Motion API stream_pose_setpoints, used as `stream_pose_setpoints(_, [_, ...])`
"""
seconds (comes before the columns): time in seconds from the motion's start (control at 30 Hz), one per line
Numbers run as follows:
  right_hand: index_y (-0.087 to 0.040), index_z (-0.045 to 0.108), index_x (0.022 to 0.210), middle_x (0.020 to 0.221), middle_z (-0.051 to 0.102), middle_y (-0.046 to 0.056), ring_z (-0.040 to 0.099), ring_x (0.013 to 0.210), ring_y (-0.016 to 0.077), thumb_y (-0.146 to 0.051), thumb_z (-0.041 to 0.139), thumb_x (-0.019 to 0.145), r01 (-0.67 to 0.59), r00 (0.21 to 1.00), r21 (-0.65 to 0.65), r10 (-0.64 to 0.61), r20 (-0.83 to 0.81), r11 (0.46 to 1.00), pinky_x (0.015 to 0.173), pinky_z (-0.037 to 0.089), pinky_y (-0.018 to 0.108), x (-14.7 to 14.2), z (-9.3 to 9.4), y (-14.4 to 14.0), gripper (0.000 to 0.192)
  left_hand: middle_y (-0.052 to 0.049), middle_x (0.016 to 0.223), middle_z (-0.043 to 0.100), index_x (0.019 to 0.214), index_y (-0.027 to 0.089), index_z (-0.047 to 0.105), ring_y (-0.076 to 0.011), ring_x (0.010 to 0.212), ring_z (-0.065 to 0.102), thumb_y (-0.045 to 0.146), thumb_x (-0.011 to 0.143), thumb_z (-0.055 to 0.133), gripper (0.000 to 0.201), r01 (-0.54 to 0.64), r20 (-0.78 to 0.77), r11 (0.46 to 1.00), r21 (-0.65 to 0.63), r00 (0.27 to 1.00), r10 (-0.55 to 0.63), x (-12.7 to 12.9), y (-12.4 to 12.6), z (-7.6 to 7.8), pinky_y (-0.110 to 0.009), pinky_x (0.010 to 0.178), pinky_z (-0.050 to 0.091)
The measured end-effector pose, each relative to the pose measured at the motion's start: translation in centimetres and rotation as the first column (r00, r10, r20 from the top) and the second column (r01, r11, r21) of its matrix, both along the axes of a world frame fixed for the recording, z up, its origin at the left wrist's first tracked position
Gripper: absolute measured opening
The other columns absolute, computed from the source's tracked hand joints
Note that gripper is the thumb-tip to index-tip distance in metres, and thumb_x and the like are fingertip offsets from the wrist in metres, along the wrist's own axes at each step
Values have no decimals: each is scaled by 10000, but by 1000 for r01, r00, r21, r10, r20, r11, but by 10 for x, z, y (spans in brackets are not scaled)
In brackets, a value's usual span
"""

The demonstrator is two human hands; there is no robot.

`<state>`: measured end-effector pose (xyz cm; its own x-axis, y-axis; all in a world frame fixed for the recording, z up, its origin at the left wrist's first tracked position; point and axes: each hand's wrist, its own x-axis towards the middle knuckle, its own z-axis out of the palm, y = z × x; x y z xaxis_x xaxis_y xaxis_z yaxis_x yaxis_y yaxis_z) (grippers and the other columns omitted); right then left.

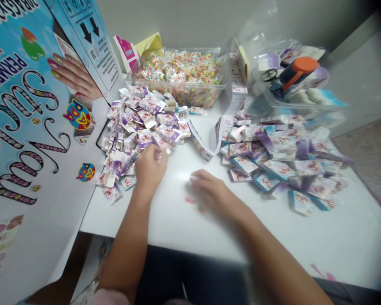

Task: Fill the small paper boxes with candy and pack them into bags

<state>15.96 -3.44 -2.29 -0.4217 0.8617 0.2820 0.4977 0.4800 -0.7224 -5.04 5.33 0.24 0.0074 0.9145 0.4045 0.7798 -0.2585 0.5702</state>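
Note:
My left hand [150, 167] is at the near edge of a heap of small white-and-purple cardboard boxes [146, 116], some with open ends. Its fingers are curled closed, and what they grip, if anything, is hidden. Over the middle of the white table [178, 224] is my right hand [214, 192], smeared by motion, its fingers bent toward the left. I cannot tell whether it holds anything. Small reddish bits [189, 199] lie on the tabletop beside it. To its right is a second heap of small purple and blue boxes [279, 165].
Behind the hands stands a clear plastic tub [193, 86] of colourful wrapped candies. A folded printed card strip [204, 142] sits between the heaps. At the back right, another clear container [305, 108] holds scissors [269, 75] and an orange-topped dark object [300, 72]. A large printed carton [63, 182] borders the left.

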Motion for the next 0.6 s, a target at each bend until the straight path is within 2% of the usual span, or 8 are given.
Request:
stream_pose_setpoints(0.1, [-191, 635, 1067, 1201, 552, 132, 583, 1094, 223, -89, 428, 922, -43, 995, -55, 48, 88, 998, 940, 506, 398, -4, 7, -2, 273, -4, 644, 574, 745, 198, 565, -150, 615, 530, 374, 910, 528, 244, -90, -54, 996, 12, 994, 91, -9, 0, 8, -264, 627, 367])
stream_pose_setpoints(0.2, [-182, 646, 1015, 1134, 564, 133, 572, 1046, 258, -180, 524, 918, -86, 972, -122, 111, 207, 989, 938, 494, 455, -5, 14, -4, 156, -11, 638, 597, 717, 211, 548, -177, 625, 551, 425, 889, 555, 275, -226, -148, 974, -26, 964, 220, -18, -6, 16, -276, 602, 334])
stream_pose_setpoints(0.33, [-194, 618, 983, 1093, 552, 112, 559, 975, 245, -279, 647, 879, -83, 959, -189, 130, 252, 978, 850, 510, 406, -5, 14, -6, 137, -20, 639, 615, 689, 224, 521, -215, 655, 581, 504, 876, 570, 340, -280, -263, 955, -101, 933, 245, -26, -20, 16, -295, 597, 317])
stream_pose_setpoints(0.47, [-198, 579, 860, 994, 545, 81, 543, 868, 207, -217, 639, 884, -53, 966, -129, 83, 245, 990, 747, 477, 342, -9, 5, -5, 67, -64, 919, 671, 873, 222, 562, -254, 839, 646, 495, 867, 592, 275, -320, -339, 943, -94, 901, 272, -27, -32, 6, -306, 639, 384])
stream_pose_setpoints(0.53, [-197, 560, 814, 942, 543, 66, 543, 815, 185, -183, 589, 909, -37, 974, -115, 62, 220, 993, 717, 462, 322, -10, 3, -4, 100, -98, 1054, 648, 982, 208, 558, -281, 912, 655, 527, 842, 617, 353, -339, -383, 933, -122, 883, 271, -25, -34, 4, -319, 658, 424])
stream_pose_setpoints(0.6, [-202, 547, 807, 923, 554, 54, 553, 767, 162, -180, 523, 945, -10, 986, -139, 32, 161, 990, 691, 462, 301, -11, 6, -4, 141, -113, 1101, 635, 1047, 198, 538, -305, 937, 660, 531, 820, 643, 416, -348, -396, 922, -172, 881, 258, -23, -33, 5, -341, 678, 458])
